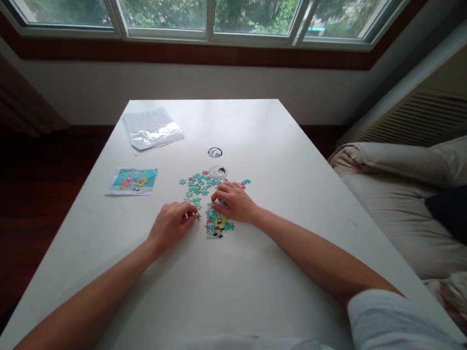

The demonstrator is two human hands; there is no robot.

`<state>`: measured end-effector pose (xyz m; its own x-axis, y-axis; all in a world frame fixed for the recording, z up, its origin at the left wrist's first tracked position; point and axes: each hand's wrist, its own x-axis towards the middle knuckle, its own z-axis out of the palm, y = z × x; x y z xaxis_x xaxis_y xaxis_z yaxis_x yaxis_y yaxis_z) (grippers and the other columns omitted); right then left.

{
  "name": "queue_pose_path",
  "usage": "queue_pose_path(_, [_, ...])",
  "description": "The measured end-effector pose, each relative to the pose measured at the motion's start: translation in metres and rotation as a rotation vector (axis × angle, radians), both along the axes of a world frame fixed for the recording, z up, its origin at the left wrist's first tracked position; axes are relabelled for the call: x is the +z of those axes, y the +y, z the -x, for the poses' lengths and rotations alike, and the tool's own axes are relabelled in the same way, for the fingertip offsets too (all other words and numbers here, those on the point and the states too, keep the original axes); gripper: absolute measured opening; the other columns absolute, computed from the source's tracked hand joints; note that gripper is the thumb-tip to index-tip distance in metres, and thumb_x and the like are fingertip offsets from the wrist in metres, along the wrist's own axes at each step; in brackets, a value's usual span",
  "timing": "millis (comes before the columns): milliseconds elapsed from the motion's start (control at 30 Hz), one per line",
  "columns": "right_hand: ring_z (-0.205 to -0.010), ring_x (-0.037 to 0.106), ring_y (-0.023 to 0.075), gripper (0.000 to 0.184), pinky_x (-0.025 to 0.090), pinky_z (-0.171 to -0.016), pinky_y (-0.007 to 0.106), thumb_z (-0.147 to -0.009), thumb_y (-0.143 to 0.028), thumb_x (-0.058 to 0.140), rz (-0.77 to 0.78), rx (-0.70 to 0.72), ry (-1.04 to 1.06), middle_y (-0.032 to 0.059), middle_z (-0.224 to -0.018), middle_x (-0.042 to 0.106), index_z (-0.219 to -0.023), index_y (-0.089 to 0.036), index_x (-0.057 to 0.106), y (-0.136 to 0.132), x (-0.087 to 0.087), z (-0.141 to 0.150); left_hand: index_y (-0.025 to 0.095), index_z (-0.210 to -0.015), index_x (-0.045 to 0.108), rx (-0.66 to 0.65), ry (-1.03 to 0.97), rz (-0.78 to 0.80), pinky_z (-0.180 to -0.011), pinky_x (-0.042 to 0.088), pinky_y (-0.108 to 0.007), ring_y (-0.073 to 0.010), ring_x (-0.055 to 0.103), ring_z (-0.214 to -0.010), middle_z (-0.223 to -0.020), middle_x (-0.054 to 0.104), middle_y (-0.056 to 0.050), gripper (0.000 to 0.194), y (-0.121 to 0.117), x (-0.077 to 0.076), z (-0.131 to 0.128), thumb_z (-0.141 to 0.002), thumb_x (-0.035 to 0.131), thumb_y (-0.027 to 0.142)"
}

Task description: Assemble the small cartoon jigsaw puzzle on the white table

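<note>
A partly joined jigsaw puzzle (219, 225) with a yellow cartoon figure lies flat on the white table. Just left of it, my left hand (174, 221) is closed, thumb and fingertips pinching a small puzzle piece (198, 216). My right hand (236, 201) rests over the puzzle's upper edge with curled fingers; what lies under its fingertips is hidden. Many loose puzzle pieces (197, 185), mostly teal with some pink, are scattered just beyond both hands. Some of them are partly covered by my right hand.
A printed picture sheet (134, 181) lies to the left, with a clear plastic bag (153, 129) behind it. Two round openings, a nearer one (218, 171) and a farther one (215, 152), sit past the pieces. A beige sofa (390, 197) flanks the white table (270, 282) on the right.
</note>
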<state>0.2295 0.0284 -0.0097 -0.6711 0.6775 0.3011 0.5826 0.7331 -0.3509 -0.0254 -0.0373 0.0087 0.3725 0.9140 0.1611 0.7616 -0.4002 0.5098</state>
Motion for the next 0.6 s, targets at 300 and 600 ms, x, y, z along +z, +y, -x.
queue_pose_path(300, [-0.095,0.052,0.0225,0.016,0.035,-0.086,0.037,-0.098,-0.037,0.058,0.006,-0.011,0.011,0.0057,-0.095,0.064,-0.097,-0.024,0.066,0.001,0.000,0.000,0.027,-0.104,0.070,0.022,-0.110,0.035,-0.076,0.045,-0.030,-0.0150,0.062,-0.071,-0.083,0.071,0.002,0.015,-0.004,0.001,-0.005,-0.093,0.061,0.031])
queue_pose_path(600, [-0.099,0.052,0.0236,0.018,0.035,-0.089,0.038,-0.097,-0.040,0.060,-0.029,0.021,-0.016,0.0066,-0.097,0.064,-0.098,-0.024,0.067,-0.002,0.000,0.002,0.024,-0.091,0.065,0.013,-0.143,0.074,-0.067,0.041,-0.027,-0.0139,0.056,-0.066,-0.075,0.066,0.003,0.007,-0.007,0.001,-0.013,-0.092,0.061,0.028])
